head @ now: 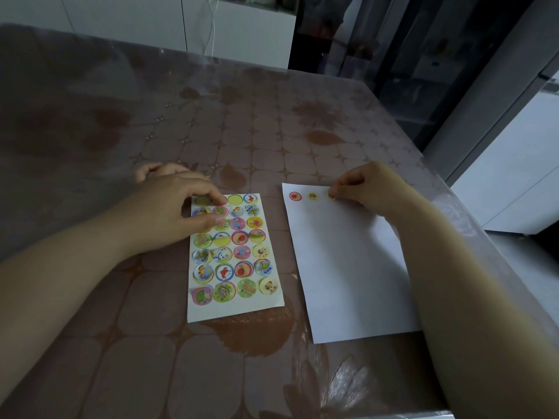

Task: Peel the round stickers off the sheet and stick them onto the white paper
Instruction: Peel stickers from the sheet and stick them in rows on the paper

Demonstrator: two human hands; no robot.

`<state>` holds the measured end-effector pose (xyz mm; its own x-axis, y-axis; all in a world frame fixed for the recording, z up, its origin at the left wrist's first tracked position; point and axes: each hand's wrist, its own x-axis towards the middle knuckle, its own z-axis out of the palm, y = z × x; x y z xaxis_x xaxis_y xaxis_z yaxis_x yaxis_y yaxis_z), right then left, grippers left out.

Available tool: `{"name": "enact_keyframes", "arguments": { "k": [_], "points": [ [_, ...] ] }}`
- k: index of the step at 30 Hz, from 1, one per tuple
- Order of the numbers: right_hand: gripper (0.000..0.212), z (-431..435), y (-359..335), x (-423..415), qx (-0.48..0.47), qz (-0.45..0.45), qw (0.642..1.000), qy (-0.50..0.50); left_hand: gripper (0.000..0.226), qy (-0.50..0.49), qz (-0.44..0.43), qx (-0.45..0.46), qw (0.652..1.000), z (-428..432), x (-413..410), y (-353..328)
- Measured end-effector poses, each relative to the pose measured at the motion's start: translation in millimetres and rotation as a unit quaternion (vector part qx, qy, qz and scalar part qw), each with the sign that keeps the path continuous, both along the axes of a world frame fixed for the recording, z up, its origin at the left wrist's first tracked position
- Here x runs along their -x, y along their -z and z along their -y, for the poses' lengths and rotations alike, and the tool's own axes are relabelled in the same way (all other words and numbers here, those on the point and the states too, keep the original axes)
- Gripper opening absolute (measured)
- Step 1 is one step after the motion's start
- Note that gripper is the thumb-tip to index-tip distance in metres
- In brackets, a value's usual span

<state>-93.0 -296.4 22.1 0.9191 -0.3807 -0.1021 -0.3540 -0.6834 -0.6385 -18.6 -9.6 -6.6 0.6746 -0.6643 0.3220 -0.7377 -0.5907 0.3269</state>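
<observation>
Beside the sheet (234,308), white paper (348,267) lies lengthwise near-to-far, right hand (366,189) pinching sticker (331,195).

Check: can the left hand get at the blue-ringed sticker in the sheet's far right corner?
Probably yes: the left hand rests on the sticker sheet at its far left; the blue-ringed sticker lies uncovered nearby, nothing between.

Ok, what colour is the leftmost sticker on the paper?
That sticker is red, pink-rimmed; head view.

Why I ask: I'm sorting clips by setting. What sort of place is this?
Probably a home dining area: a table under a clear-covered floral cloth, white cabinets behind it, and a dark glass panel on the right.
</observation>
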Motion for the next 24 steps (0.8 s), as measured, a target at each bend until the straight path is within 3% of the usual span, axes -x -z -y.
{"name": "enact_keyframes", "arguments": {
  "k": [6,10,17,21,24],
  "points": [
    [0.014,-1,1,-3,0.014,0.002,1.000,0.005,0.044,0.000,-0.003,-0.007,1.000,0,0,0],
    [0.033,2,1,-7,-0.001,-0.013,1.000,0.029,0.045,0.000,-0.004,-0.007,1.000,0,0,0],
    [0.019,-1,10,-11,0.029,0.014,0.999,0.035,0.053,0.003,-0.005,-0.002,1.000,0,0,0],
    [0.021,0,4,-7,0.054,0.063,0.996,0.022,0.054,0.005,-0.006,-0.006,1.000,0,0,0],
    [0.013,-20,-15,-7,0.073,0.105,0.989,-0.071,0.054,0.009,-0.006,-0.002,1.000,0,0,0]
  ]
}}
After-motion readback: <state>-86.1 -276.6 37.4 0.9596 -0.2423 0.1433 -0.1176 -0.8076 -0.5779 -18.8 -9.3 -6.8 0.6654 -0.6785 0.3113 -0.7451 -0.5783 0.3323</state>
